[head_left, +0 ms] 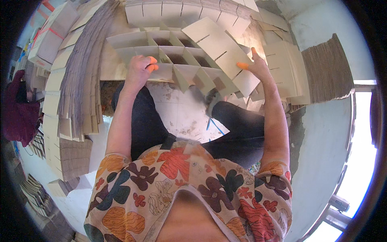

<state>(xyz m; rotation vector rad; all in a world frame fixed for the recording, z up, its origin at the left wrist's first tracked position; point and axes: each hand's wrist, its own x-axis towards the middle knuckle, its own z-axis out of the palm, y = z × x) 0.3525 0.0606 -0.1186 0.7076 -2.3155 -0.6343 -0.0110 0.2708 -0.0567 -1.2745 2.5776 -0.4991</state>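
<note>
In front of me is a cardboard divider grid (177,51), made of slotted strips that cross to form open cells. Its near edge overhangs my lap. My left hand (140,69), wearing orange finger covers, is closed with its fingertips at the grid's near left strip. A loose-looking slotted cardboard strip (215,45) slants over the right end of the grid, and my right hand (254,67) grips its right edge. Orange covers also show on the thumb and a finger of that hand. Whether the strip's slots engage the grid cannot be seen.
Slotted strips stand in a long row (193,14) behind the grid. A tall stack of cardboard (80,68) lines the left, and another stack (328,70) is at the right. Far left are a white carton (52,36) and a person in dark red (20,113).
</note>
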